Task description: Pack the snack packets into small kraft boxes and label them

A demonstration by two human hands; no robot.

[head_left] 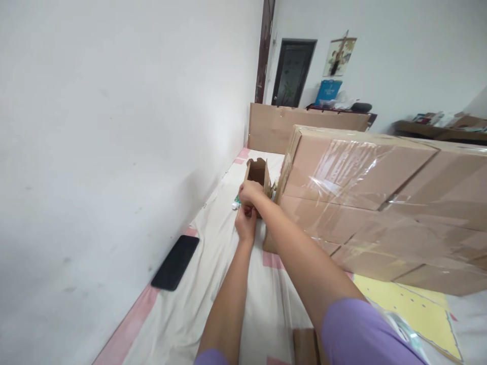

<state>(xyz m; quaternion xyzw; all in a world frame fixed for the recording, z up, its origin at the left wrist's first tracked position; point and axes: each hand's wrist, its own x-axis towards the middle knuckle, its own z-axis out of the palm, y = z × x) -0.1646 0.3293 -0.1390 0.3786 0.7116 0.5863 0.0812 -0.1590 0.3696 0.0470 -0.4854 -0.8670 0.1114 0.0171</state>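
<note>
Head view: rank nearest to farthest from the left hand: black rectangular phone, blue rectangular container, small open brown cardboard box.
1. Small open brown cardboard box: right by the left hand, just beyond it.
2. Black rectangular phone: off to the hand's left.
3. Blue rectangular container: far background, to the right.

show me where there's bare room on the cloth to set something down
Bare cloth lies between the black phone and left forearm; farther up, a strip runs between wall and open box. It is crowded at the left hand and right hand, with the box, a small white item and wrapped cartons close by.
</note>
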